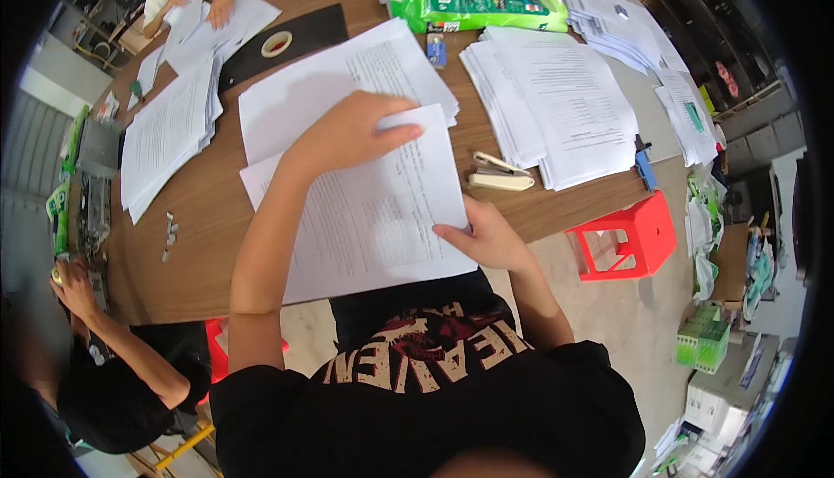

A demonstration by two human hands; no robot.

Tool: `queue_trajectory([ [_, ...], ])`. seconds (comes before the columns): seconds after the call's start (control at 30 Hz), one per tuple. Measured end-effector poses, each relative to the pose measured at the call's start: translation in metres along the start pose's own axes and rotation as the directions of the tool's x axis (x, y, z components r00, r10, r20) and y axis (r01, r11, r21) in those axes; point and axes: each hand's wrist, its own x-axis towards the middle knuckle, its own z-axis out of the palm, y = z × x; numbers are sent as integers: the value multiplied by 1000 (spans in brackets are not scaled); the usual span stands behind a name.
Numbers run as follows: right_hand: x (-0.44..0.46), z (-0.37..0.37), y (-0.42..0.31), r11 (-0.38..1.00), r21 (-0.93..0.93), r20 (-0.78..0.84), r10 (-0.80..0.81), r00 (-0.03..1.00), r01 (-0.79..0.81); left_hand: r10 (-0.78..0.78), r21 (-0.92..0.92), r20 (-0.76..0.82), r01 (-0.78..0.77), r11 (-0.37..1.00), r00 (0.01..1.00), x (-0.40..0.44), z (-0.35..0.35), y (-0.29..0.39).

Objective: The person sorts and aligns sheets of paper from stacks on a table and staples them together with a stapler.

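Note:
Printed sheets of paper [373, 226] lie over the table's front edge, just ahead of my body. My left hand [356, 131] reaches across them and pinches their upper edge between thumb and fingers. Lower down, my right hand [488, 233] grips the right edge, thumb on top and fingers hidden underneath. How many sheets are held cannot be made out. Beyond them lies a larger paper stack [295, 96], partly covered by my left hand and the held sheets. A cream stapler [501, 174] rests on the table near my right hand.
More paper stacks [565, 96] [174, 131] lie right and left. A tape roll [276, 44] sits on a black mat [321, 31]; a green package [478, 9] stands behind. A red stool [638, 235] is at right. Co-workers' hands [219, 7] [76, 291] show at far side and left.

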Motion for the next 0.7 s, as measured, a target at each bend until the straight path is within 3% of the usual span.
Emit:
queue_trajectory([
  [0.07, 0, -1, 0, 1000, -22, 7, -16, 1000, 16, -181, 126, 377, 143, 982, 908, 14, -8, -2],
  [0.13, 1, -4, -4, 999, -36, -5, 5, 1000, -5, -127, 89, 319, 103, 991, 939, 15, -5, -2],
  [0.2, 6, -12, -11, 984, -143, -71, -112, 991, 101, -106, 65, 231, 93, 993, 967, 11, -2, -10],
  [0.23, 11, -8, 2, 976, 138, -182, -141, 973, 168, 20, 62, 122, -28, 998, 992, 9, 3, -16],
  [0.27, 16, -12, -20, 975, 177, -254, -85, 964, 133, 142, 82, 18, -143, 986, 990, 7, 4, -20],
  [0.33, 36, -19, -38, 890, -360, -354, -409, 841, 281, 170, 135, 12, -170, 976, 985, 4, 4, -20],
  [0.4, 53, -23, -61, 675, -670, -229, -584, 779, 309, 124, 203, 12, -124, 971, 992, 0, 1, -10],
  [0.47, 61, -22, -69, 636, -720, -195, -569, 799, 278, 105, 244, 2, -103, 964, 994, 1, 2, -8],
  [0.53, 66, -25, -68, 421, -890, -90, -540, 837, 176, 113, 208, -20, -106, 972, 993, 0, 1, -11],
  [0.7, 63, -24, -72, 439, -877, -94, -559, 824, 198, 77, 189, -25, -71, 979, 997, -4, 2, -13],
])
